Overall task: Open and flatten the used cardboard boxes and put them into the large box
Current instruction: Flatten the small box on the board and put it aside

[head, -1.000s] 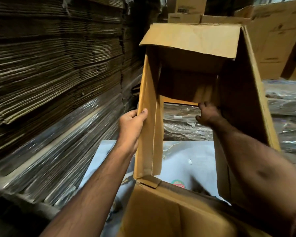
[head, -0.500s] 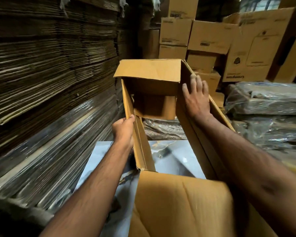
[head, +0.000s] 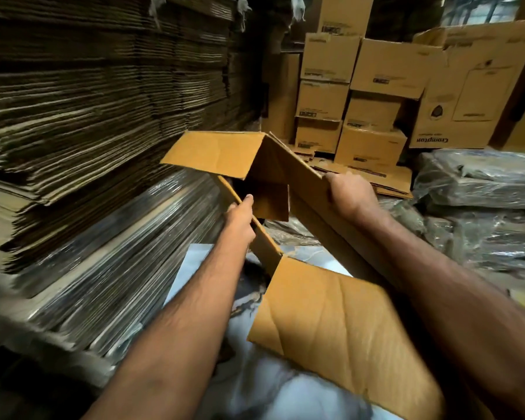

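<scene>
You hold the brown cardboard box out in front of you, open at both ends and squeezed into a narrow, slanted tube, with 1 creased flap hanging toward you and another flap lying flat across its far end. Your left hand has its grip closed on the edge of the left wall, thumb on the inner side; your right hand has its grip curled over the top edge of the right wall. Half a second ago that right hand lay flat with straight fingers against the inside of the right wall and the tube stood wider; now the walls are closer together and the box sits lower in view. To your left rises a tall stack of flattened cardboard sheets, its lower part wrapped in plastic. Beyond the box stand stacked cartons, and plastic-wrapped bundles lie to the right.
</scene>
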A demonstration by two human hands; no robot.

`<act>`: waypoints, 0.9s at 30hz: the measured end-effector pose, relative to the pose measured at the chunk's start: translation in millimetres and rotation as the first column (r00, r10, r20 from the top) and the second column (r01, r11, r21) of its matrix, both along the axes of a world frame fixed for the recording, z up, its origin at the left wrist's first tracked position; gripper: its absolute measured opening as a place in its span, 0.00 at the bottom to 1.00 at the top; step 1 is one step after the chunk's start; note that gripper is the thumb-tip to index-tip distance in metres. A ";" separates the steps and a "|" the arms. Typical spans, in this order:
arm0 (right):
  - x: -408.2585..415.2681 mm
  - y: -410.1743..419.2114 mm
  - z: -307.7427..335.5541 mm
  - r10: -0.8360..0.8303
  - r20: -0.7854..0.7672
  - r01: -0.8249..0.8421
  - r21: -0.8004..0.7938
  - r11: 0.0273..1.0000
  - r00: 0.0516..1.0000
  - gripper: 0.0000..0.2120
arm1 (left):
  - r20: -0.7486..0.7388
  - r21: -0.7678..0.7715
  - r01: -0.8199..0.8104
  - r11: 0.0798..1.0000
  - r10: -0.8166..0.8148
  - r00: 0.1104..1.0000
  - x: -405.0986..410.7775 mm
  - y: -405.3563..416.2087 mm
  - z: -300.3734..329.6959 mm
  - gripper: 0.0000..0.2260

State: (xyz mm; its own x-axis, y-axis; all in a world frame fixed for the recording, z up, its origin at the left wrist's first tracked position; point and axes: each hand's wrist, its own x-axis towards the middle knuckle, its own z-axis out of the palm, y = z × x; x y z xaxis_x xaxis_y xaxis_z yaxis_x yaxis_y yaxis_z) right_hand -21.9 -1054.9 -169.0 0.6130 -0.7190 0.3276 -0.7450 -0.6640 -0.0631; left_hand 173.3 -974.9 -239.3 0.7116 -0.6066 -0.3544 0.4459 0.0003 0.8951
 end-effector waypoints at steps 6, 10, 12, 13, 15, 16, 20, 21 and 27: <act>0.4 26.3 -29.0 0.049 -0.083 -0.044 0.068 0.997 0.995 0.17 | -0.069 -0.162 0.233 0.959 -0.247 0.967 -2.5 3.0 -9.3 0.32; 8.3 34.5 -37.0 0.054 -0.135 -0.051 0.028 0.998 0.989 0.21 | -0.093 -0.217 0.303 0.928 -0.328 0.940 -5.5 5.1 -23.6 0.36; 11.1 38.3 -38.2 0.045 -0.149 -0.046 -0.003 0.999 0.988 0.20 | -0.140 -0.227 0.367 0.902 -0.403 0.904 -11.7 10.9 -30.4 0.35; 12.8 41.3 -38.9 0.041 -0.155 -0.044 -0.019 0.999 0.987 0.19 | -0.161 -0.226 0.404 0.887 -0.443 0.882 -16.6 13.6 -35.1 0.32; 18.2 48.8 -42.8 0.039 -0.176 -0.046 -0.037 0.998 0.984 0.16 | -0.202 -0.234 0.447 0.864 -0.492 0.847 -29.5 18.3 -44.7 0.28; 21.3 53.1 -46.3 0.043 -0.194 -0.051 -0.036 0.998 0.980 0.15 | -0.219 -0.243 0.437 0.866 -0.488 0.845 -32.9 17.6 -51.6 0.29; 29.7 68.2 -66.0 0.139 -0.342 -0.161 -0.037 0.986 0.929 0.12 | -0.218 -0.207 0.317 0.926 -0.359 0.908 -29.5 14.9 -78.1 0.21; 29.5 69.2 -70.3 0.174 -0.377 -0.192 -0.010 0.981 0.909 0.14 | -0.223 -0.194 0.303 0.933 -0.343 0.913 -28.8 18.5 -84.2 0.18; 10.7 68.8 -130.5 0.323 -0.408 -0.182 0.348 0.920 0.854 0.30 | -0.240 -0.055 0.308 0.950 -0.312 0.919 -38.6 40.2 -136.4 0.14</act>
State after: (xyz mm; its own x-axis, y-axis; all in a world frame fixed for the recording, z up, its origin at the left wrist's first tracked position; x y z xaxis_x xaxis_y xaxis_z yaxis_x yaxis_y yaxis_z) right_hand -11.2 -986.1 -299.5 0.8142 -0.5358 -0.2236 -0.5458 -0.8377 0.0201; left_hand 134.7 -934.7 -375.7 0.3801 -0.7901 -0.4809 0.6299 -0.1597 0.7601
